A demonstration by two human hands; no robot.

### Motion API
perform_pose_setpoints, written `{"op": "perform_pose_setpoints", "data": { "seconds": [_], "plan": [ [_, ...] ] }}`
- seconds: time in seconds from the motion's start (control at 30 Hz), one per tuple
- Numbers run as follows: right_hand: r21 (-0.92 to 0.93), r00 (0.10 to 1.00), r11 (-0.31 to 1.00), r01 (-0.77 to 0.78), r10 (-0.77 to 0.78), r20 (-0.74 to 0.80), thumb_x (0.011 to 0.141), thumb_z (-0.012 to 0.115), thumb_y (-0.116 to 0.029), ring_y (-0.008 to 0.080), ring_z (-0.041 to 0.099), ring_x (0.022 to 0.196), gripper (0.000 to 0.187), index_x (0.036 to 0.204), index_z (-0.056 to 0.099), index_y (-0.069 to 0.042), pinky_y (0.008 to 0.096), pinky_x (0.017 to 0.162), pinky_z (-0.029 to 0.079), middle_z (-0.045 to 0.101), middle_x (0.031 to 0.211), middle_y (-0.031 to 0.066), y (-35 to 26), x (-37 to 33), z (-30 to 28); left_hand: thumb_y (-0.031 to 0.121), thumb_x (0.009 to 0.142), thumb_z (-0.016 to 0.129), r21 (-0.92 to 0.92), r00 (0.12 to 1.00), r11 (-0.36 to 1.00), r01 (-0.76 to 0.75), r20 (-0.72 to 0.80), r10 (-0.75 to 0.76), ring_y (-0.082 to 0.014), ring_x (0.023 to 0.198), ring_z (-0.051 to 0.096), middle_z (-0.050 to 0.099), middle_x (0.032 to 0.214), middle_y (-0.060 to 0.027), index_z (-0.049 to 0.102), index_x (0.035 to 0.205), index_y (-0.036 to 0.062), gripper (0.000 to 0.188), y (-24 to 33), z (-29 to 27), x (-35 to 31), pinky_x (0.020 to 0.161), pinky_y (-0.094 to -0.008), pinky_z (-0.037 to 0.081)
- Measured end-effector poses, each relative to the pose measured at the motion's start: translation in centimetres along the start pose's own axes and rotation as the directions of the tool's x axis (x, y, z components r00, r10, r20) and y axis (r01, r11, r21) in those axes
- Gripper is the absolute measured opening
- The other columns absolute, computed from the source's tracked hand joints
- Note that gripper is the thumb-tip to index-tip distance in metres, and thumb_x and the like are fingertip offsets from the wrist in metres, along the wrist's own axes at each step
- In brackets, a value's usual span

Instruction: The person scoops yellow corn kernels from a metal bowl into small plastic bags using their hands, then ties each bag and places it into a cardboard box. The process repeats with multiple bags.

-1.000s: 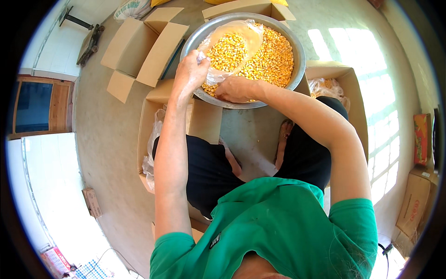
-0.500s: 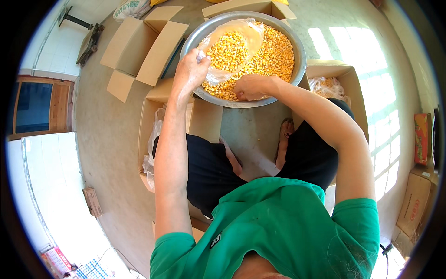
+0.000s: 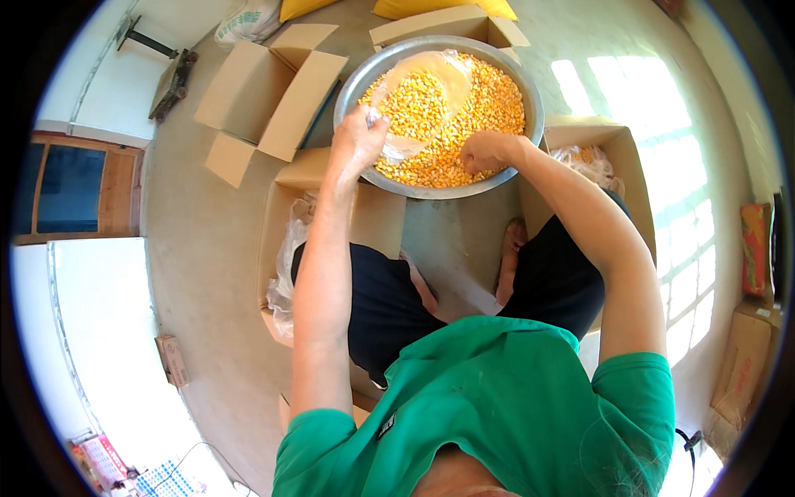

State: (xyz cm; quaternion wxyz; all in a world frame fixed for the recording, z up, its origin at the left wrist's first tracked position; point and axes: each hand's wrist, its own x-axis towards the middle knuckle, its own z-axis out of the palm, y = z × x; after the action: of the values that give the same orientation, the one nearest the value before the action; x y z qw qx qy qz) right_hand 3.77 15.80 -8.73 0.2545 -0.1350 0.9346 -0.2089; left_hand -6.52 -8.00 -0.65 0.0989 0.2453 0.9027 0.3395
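The left hand [image 3: 362, 139] grips the gathered edge of a thin, clear plastic bag [image 3: 453, 76], which lies just to its right inside a wide, round, silver metal basin [image 3: 536, 124], among loose yellow corn kernels [image 3: 498, 101]. The right hand [image 3: 489, 152] rests with curled fingers at the kernels, apart from the bag; whether it holds any, I cannot tell. The film looks soft, limp and easily torn; its kernel load is probably heavy and shifting. A bunched fold, as under the left hand, seems the surest hold.
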Motion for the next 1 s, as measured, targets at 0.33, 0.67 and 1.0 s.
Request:
{"op": "perform_pose_setpoints", "data": {
  "seconds": [0.33,0.67,1.0],
  "plan": [
    [-0.05,1.0,0.998,0.026,-0.025,0.017,0.078,0.059,-0.029,0.0334,0.064,0.081,0.027,0.09,0.068,-0.007,0.0423,0.071,0.049,0.067,0.085,0.0164,0.5,0.5,0.9,0.032,0.08,0.064,0.007,0.923,0.947,0.32,0.224,-0.313,-0.0337,0.083,0.065,0.067,0.088,-0.0201,0.059,0.099,-0.0038,0.041,1.9,-1.0,-2.3,0.075,-0.0403,0.05],
    [-0.1,0.996,0.995,0.016,-0.006,0.093,0.082,0.052,-0.028,0.0365,0.063,0.093,0.034,0.094,0.069,-0.001,0.0446,0.081,0.049,0.067,0.096,0.0216,1.0,2.6,2.2,0.022,0.086,0.062,-0.087,0.897,0.927,0.365,0.3,-0.325,-0.014,0.072,0.063,0.065,0.086,-0.007,0.059,0.094,0.0019,0.022,5.1,-0.8,-2.1,0.06,-0.0314,0.052],
    [-0.043,0.984,0.993,-0.112,0.105,-0.143,0.087,0.05,-0.03,0.0378,0.064,0.094,0.036,0.09,0.069,0.0,0.0458,0.083,0.05,0.067,0.098,0.0218,0.3,2.0,0.4,0.023,0.093,0.057,-0.696,0.925,0.608,0.38,0.293,-0.243,-0.0119,0.079,0.06,0.062,0.084,-0.0022,0.057,0.1,0.0093,0.015,4.1,-0.3,-0.7,0.075,-0.0282,0.048]
  ]
}}
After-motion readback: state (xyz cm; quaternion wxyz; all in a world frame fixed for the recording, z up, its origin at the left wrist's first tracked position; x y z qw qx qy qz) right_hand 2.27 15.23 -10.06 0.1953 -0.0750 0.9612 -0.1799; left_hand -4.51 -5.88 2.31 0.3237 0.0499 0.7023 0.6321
